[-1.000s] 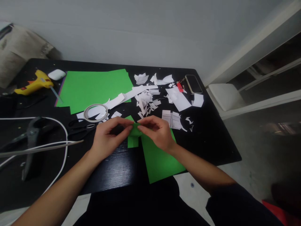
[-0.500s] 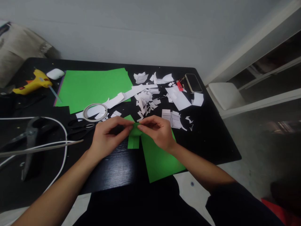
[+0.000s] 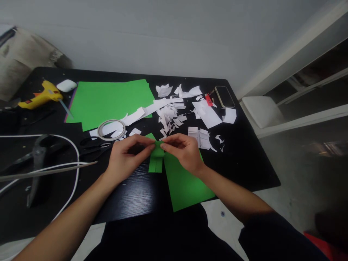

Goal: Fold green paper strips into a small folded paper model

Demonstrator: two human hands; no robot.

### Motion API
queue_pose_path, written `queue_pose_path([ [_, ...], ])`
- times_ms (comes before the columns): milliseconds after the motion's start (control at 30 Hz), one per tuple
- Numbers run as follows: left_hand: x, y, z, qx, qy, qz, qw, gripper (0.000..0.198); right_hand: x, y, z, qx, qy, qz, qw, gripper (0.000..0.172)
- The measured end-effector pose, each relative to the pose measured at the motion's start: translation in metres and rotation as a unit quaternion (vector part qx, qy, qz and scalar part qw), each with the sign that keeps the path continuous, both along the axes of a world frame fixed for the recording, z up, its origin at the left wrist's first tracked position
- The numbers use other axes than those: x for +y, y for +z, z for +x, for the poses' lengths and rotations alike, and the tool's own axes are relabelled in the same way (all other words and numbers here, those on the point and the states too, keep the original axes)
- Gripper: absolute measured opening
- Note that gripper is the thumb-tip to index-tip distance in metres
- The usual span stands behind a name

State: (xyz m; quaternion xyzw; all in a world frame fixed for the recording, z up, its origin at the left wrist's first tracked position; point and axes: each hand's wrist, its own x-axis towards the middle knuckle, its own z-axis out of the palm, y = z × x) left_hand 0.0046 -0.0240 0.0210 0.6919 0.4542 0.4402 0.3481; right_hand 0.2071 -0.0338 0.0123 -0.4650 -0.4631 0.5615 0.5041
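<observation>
Between my two hands is a small folded piece of green paper (image 3: 159, 149), pinched at its upper edge from both sides. My left hand (image 3: 127, 154) grips its left corner with thumb and index finger. On the opposite corner, the thumb and index finger of my right hand (image 3: 183, 150) are closed. Just below the folded piece lies a green paper strip (image 3: 155, 166) with a line down it. A larger green sheet (image 3: 187, 185) rests on the table under my right hand and wrist, partly covered by them.
Scissors (image 3: 95, 145) and a tape roll (image 3: 111, 129) sit left of my hands. White paper scraps (image 3: 168, 114) are scattered behind. Further off are a green sheet stack (image 3: 111, 99), a yellow glue gun (image 3: 43, 97), a phone (image 3: 224, 96) and a red sharpener-like object (image 3: 208, 99). A white cable (image 3: 77, 152) loops at left.
The view has shifted very slightly, so the things appear a little further right. Both hands keep the same pinch on the green paper.
</observation>
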Motion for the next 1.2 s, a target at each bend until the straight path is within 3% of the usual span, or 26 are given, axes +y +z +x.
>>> queue_pose_path([
  [233,0.002,0.0,0.001,-0.013,-0.011,-0.039,0.999,0.009,-0.002,-0.003,-0.001,-0.013,0.025,0.017,0.999,0.025],
  [433,0.005,0.0,-0.001,0.025,-0.077,-0.056,0.995,0.016,-0.002,-0.003,0.001,-0.032,0.046,0.029,0.998,0.031],
  [567,0.006,-0.001,-0.002,0.034,-0.085,-0.053,0.994,0.015,-0.003,-0.005,0.001,-0.039,0.055,0.032,0.997,0.03],
  [733,0.004,-0.003,0.0,0.04,-0.074,-0.053,0.995,0.018,-0.004,-0.008,-0.001,-0.053,0.068,0.036,0.996,0.027],
  [833,0.002,-0.001,0.002,0.021,-0.045,-0.049,0.998,0.018,-0.006,-0.01,-0.003,-0.051,0.088,0.034,0.994,0.034],
  [1067,0.001,-0.003,0.002,-0.013,0.004,-0.036,0.999,0.017,-0.007,-0.009,-0.007,-0.05,0.063,0.012,0.997,0.032],
  [1200,0.002,-0.006,0.002,-0.031,0.021,-0.044,0.998,0.017,-0.009,-0.008,-0.007,-0.05,0.051,0.043,0.997,0.03],
])
